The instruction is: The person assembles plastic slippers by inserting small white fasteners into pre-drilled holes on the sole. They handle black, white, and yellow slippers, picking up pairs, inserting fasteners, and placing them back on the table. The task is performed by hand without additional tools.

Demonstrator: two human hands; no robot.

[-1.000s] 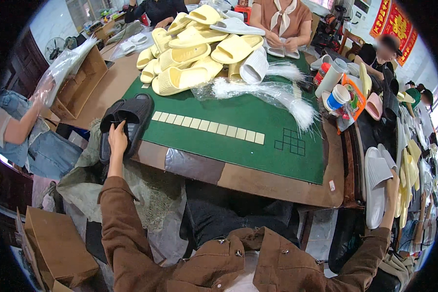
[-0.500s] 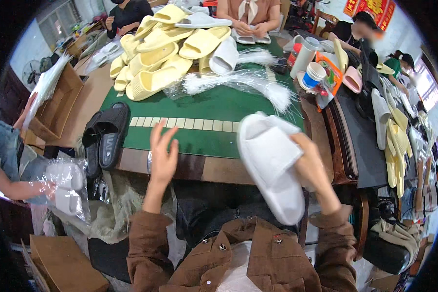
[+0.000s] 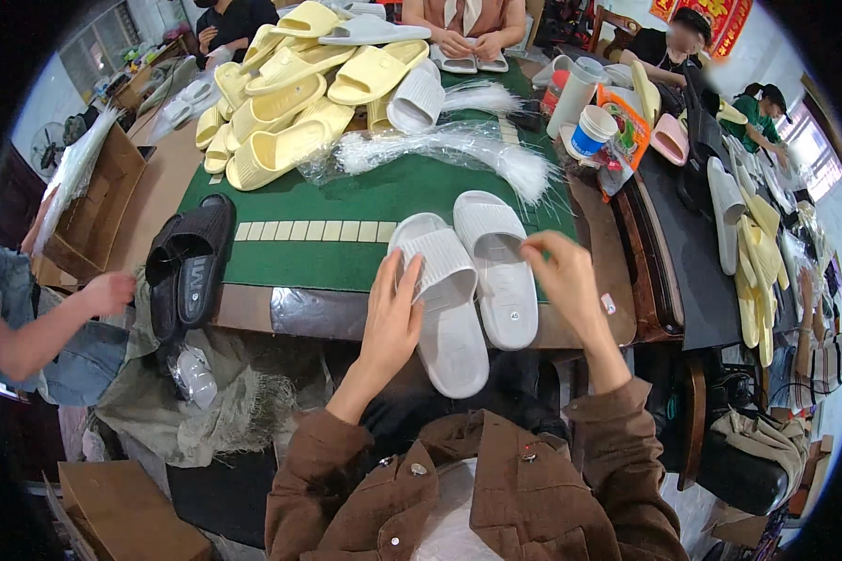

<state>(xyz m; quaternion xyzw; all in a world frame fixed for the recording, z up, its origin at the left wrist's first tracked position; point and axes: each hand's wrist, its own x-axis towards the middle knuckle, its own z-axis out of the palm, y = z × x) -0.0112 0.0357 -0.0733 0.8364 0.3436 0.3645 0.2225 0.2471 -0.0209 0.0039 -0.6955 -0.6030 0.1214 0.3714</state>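
A pair of light grey slide slippers lies side by side at the table's front edge, toes pointing away. The left slipper (image 3: 454, 346) overhangs the edge a little, its heel toward me. My left hand (image 3: 390, 313) grips it at the left side of its ribbed strap. Beside it, the right slipper (image 3: 510, 304) has a small round white sticker on its heel. My right hand (image 3: 571, 280) has its fingers bent at the outer edge of that slipper's strap. A row of pale rectangular pieces (image 3: 313, 231) lies on the green mat (image 3: 281, 266), partly covered by the left slipper.
Yellow slippers (image 3: 281, 112) are heaped at the back, with white plastic ties (image 3: 440, 150) before them. Black slippers (image 3: 192, 262) lie at left; a white-and-blue cup (image 3: 591, 131) stands at right. Another person's hand (image 3: 108, 293) is at far left. Other people sit around the table.
The grey slippers, earlier held up together in my right hand, now rest side by side at the table edge. My left hand has come over to the left one. The bagged slippers at far left are lowered.
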